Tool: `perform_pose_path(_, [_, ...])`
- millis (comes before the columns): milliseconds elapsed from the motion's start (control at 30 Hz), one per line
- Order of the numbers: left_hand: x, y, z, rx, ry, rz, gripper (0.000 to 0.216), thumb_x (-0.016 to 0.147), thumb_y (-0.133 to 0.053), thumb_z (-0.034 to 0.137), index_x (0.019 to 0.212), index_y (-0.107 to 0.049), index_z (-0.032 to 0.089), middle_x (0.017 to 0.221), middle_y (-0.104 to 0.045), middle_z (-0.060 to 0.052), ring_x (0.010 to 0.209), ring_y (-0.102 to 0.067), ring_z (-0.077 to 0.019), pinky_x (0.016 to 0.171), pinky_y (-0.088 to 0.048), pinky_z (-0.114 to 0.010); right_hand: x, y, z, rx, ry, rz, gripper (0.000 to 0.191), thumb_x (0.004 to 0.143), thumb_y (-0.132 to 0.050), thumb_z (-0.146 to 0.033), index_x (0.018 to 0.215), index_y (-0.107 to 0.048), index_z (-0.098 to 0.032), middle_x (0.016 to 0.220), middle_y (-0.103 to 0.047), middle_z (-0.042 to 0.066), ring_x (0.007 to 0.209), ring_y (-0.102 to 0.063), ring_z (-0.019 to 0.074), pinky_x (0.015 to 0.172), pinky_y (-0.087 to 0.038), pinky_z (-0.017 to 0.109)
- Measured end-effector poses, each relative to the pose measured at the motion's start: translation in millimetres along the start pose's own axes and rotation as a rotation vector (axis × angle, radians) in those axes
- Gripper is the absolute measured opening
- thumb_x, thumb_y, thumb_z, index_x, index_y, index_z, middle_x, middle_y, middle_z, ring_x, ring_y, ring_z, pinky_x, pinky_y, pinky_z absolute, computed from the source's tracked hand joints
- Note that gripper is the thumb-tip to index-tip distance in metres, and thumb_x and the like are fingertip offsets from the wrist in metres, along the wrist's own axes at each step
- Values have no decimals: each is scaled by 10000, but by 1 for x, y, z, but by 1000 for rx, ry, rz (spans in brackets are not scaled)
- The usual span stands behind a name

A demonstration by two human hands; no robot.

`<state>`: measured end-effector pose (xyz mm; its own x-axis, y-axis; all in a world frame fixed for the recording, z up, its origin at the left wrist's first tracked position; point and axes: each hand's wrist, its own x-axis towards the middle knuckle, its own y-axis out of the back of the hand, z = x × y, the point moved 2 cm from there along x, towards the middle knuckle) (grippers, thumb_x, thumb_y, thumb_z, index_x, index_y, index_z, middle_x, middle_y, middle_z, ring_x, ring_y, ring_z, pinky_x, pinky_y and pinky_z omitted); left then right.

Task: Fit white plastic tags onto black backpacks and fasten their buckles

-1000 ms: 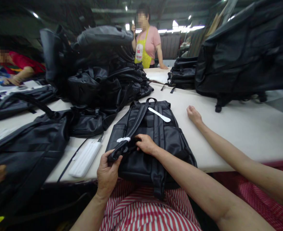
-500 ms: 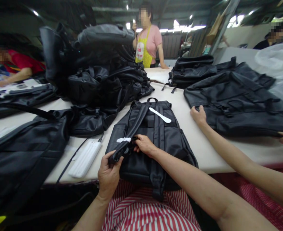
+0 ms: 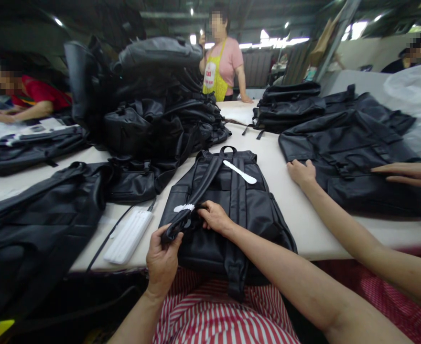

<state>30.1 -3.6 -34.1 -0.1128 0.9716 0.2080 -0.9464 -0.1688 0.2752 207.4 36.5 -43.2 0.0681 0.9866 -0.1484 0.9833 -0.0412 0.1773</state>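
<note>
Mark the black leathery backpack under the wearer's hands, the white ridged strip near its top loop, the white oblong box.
Black leathery backpack (image 3: 258,217), head view: back panel, right side.
White ridged strip (image 3: 239,172), head view: its middle.
White oblong box (image 3: 128,236), head view: top face.

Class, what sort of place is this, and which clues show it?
Probably a bag workshop: a high pile of black bags, a backpack on the table, and a person in a yellow apron.

Single head-worn view, facing forward and down across worktable (image 3: 318,241); backpack (image 3: 255,210) close, near centre.
</note>
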Motion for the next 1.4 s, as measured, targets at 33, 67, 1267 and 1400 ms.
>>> perform_pose_path(33, [0,0,0,-16,12,4,382,703,-647,400,1012,-536,205,890,-605,-3,741,-605,-137,719,-499,-269,0,0,0,0,8,-2,150,808,-495,-227,921,-563,-157,640,-563,-27,383,-506,54,324,-353,134])
perform_pose_path(67, [1,0,1,-39,23,10,384,698,-653,398,1008,-535,205,883,-602,1,719,-604,-129,703,-504,-263,-1,0,1,3,26,-5,131,810,-491,-236,881,-571,-162,636,-553,-32,386,-504,52,330,-354,135])
perform_pose_path(1267, [3,0,0,-229,107,-4,317,707,-662,356,959,-531,217,751,-618,41,609,-607,-88,575,-517,-181,-7,8,-24,-575,226,-34,120,829,-457,-256,839,-552,-183,787,-642,26,673,-605,130,623,-410,208])
perform_pose_path(1400, [6,0,0,-252,176,-5,312,692,-673,357,924,-533,205,675,-634,41,587,-613,-94,558,-517,-176,-8,8,-21,-701,207,-25,161,867,-411,-271,831,-547,-191,764,-649,34,740,-624,159,656,-415,227])
